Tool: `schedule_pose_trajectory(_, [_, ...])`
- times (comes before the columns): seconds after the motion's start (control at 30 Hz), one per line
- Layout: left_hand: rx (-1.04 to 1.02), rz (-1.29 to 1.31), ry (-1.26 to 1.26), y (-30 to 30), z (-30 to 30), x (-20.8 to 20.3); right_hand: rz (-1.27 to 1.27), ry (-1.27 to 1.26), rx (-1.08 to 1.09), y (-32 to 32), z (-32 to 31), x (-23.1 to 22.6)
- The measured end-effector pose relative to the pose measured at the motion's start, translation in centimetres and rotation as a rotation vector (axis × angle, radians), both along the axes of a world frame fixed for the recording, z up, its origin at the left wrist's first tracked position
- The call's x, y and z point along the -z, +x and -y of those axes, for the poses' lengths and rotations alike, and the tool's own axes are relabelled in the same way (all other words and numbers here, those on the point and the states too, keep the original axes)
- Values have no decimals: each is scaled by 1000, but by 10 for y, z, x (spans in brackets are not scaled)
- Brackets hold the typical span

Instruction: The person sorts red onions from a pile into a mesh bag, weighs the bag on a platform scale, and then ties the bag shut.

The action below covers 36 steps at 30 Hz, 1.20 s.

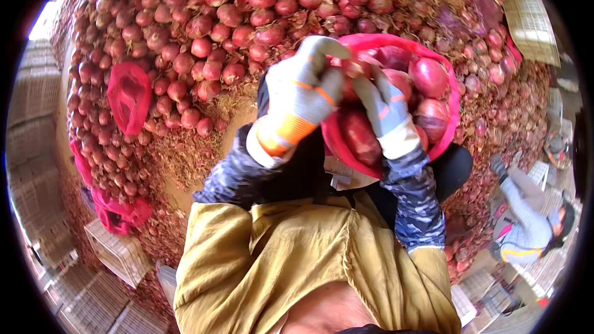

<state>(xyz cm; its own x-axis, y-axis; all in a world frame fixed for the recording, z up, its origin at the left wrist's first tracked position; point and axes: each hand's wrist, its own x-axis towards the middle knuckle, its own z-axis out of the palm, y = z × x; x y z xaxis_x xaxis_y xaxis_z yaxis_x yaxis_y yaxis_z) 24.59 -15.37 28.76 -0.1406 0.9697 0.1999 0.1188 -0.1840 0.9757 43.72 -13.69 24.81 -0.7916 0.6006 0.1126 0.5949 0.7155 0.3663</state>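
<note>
A pink mesh bag (456, 96) filled with large red onions (428, 78) stands before my body, its rim spread wide. My left hand (303, 89), in a grey and white work glove with an orange cuff, is over the bag's left rim. Its fingers curl around a red onion (354, 67). My right hand (388, 111), gloved alike, reaches over the onions inside the bag. Its fingers are bent against that same onion from the right; their tips are partly hidden.
A broad heap of red onions (201, 25) with loose dry skins spreads ahead and to both sides. Empty pink mesh bags (129, 99) lie at left. A plastic crate (117, 253) sits at lower left, with stacked crates (37, 154) beyond. Another person (526, 229) sits at right.
</note>
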Motion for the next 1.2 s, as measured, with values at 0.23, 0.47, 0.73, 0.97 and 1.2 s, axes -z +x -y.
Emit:
schedule_pose_trajectory(0.23, [-312,498,-119,-63,-3,41,-698,-819,260,17,11,-28])
schedule_pose_trajectory(0.47, [-500,-796,-539,-226,-21,362,-739,-902,502,15,16,-32])
schedule_pose_trajectory(0.73, [-303,-378,-804,-214,-105,368,-894,-937,621,-9,16,-48])
schedule_pose_trajectory(0.97, [104,408,-38,-107,-112,65,-955,-734,324,-12,15,-29])
schedule_pose_trajectory(1.2, [937,-132,-456,30,-104,-56,-1031,-707,378,-1,24,-22])
